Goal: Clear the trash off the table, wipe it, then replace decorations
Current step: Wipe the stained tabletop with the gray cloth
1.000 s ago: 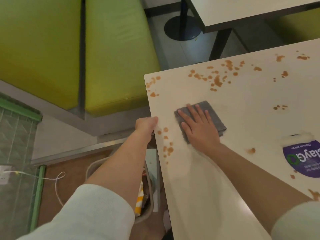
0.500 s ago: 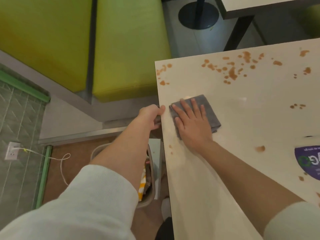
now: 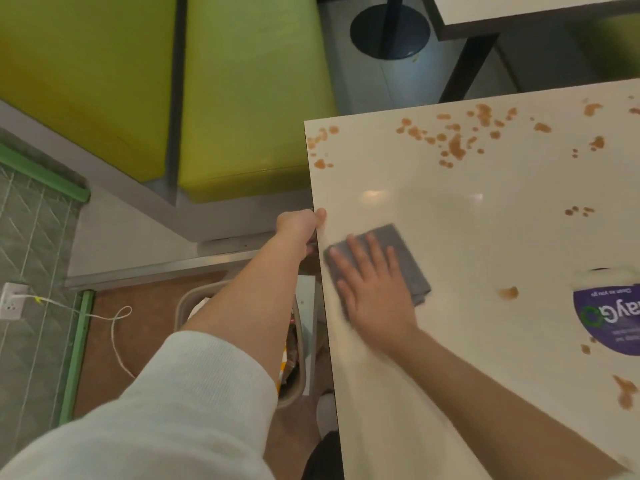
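Observation:
A folded grey cloth (image 3: 405,251) lies on the white table (image 3: 485,216) close to its left edge. My right hand (image 3: 374,289) presses flat on the cloth with straight, spread fingers. My left hand (image 3: 299,225) grips the table's left edge, thumb on top, fingers curled underneath. Brown sauce stains (image 3: 453,143) dot the far part of the tabletop, and more lie at the right (image 3: 507,292). The strip of table beside the cloth shows no stains.
A purple round sticker (image 3: 609,320) with a white item above it sits at the table's right. A beige bin (image 3: 294,368) with trash stands on the floor under my left arm. Green bench seats (image 3: 249,98) lie beyond the table. A second table (image 3: 519,12) stands behind.
My right hand slid the cloth toward the left edge and then back toward me. The brown spots near that edge are gone. My left hand stayed on the edge.

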